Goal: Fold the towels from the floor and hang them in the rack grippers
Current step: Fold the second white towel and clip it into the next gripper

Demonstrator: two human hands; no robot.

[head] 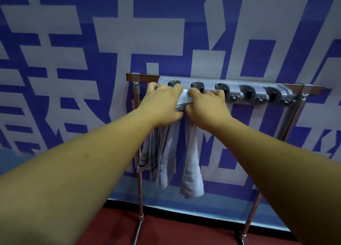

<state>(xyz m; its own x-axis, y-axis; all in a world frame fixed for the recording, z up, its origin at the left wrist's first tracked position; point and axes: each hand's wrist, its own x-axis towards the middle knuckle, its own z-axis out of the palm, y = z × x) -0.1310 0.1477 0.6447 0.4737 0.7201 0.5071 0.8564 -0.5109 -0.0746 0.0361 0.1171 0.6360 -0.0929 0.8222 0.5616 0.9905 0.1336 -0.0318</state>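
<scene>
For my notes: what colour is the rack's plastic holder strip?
Pale grey-blue plastic holder strip, seen best in head view.

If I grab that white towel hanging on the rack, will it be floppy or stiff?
Probably floppy: the white towel hangs straight down in soft folds. Likely light: its top bunches up small between the left hand and the right hand. Its fluffy surface probably isn't slippery.

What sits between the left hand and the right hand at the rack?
The bunched top of a white towel, gripped by the left hand and the right hand, as the head view shows.
</scene>
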